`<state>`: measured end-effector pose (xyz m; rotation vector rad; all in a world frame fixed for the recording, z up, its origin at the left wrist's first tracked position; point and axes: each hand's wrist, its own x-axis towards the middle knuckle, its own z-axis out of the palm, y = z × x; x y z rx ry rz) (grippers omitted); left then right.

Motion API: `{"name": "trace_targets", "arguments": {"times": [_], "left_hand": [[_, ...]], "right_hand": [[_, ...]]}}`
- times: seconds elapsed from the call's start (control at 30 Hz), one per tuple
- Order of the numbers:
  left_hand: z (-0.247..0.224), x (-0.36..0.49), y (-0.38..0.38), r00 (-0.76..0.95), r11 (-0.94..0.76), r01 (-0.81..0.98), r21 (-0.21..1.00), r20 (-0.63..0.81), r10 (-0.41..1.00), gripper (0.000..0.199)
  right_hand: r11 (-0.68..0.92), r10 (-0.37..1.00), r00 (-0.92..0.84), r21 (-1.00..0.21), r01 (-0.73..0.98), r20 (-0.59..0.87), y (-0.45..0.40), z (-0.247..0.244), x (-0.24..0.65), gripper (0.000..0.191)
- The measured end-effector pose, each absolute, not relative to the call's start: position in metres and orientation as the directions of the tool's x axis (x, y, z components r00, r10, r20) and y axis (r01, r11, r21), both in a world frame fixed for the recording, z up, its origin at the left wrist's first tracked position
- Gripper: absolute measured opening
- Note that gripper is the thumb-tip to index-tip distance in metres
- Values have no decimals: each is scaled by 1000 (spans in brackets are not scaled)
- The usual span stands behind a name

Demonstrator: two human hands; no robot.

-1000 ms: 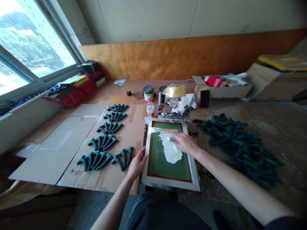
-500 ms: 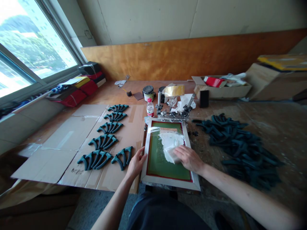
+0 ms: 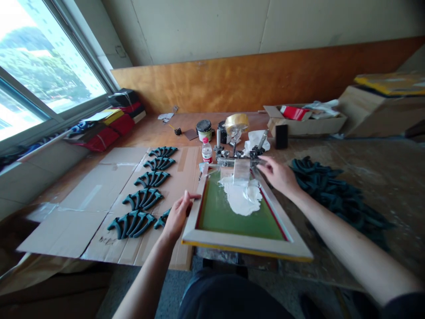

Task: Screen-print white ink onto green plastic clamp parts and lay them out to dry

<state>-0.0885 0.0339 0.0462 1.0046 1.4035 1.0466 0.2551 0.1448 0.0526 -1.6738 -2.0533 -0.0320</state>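
A screen printing frame [image 3: 249, 249] with green mesh is tilted, its near edge raised off the table and its far end held in a metal hinge clamp [image 3: 237, 160]. My left hand [image 3: 179, 215] grips the frame's left rail. White ink [image 3: 242, 199] lies on the upper half of the mesh. A squeegee [image 3: 241, 170] rests at the far end of the mesh, touched by neither hand. Just right of it, my right hand [image 3: 279, 175] hovers by the frame's far right corner, fingers apart and nothing held. What lies beneath the frame is hidden.
Left, dark green curved pieces [image 3: 142, 198] lie in rows on flattened cardboard [image 3: 79, 199]. A pile of similar pieces [image 3: 335, 195] sits right. Behind the clamp stand a bottle [image 3: 206, 151], an ink tin [image 3: 204, 130] and a tape roll [image 3: 237, 122]. An open carton [image 3: 312, 126] stands back right.
The frame's near edge has risen. My right hand has let go of the squeegee, now at the mesh's far end, and moved up and right. My left hand has shifted slightly left and up.
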Motion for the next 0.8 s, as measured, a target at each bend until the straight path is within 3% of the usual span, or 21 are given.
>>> {"name": "trace_targets", "arguments": {"times": [0.07,0.17,0.27,0.33,0.37,0.43,0.5,0.53,0.63,0.67,0.73,0.8], "left_hand": [[74,-84,51,-75,131,-60,990,-135,988,66],[110,-74,86,-98,-89,-138,986,75,992,61],[128,-64,109,-122,-172,-140,975,155,980,60],[123,-55,104,-217,-195,-142,971,161,963,57],[113,-50,94,-245,-157,-150,976,117,962,56],[83,-35,64,-157,83,-176,981,-111,981,60],[45,-19,28,165,494,-131,860,-472,866,69],[26,-11,11,230,588,-152,794,-550,803,69],[-16,-2,-19,190,629,-333,702,-604,774,59],[-25,-7,-22,132,607,-369,704,-607,784,56],[-38,-31,-20,-24,559,-358,747,-606,795,52],[-49,-72,-16,-224,523,-258,813,-576,786,50]], "right_hand": [[197,937,-83,-316,928,340,133,34,274,40],[292,950,-240,-288,912,202,103,-12,273,37],[356,933,-338,-184,916,125,77,-49,248,30],[311,950,-304,-135,941,69,67,-56,231,22],[262,965,-257,-149,954,49,63,-54,222,18],[172,985,-160,-238,956,68,53,-43,203,16],[176,976,-119,-331,927,184,38,-30,178,15],[235,956,-150,-356,904,251,30,-26,165,13],[526,848,-433,-381,761,305,12,-20,147,4],[579,815,-510,-388,717,275,9,-20,154,12],[567,823,-532,-353,744,199,13,-19,192,29],[431,899,-404,-179,885,166,28,-18,250,30]]}}
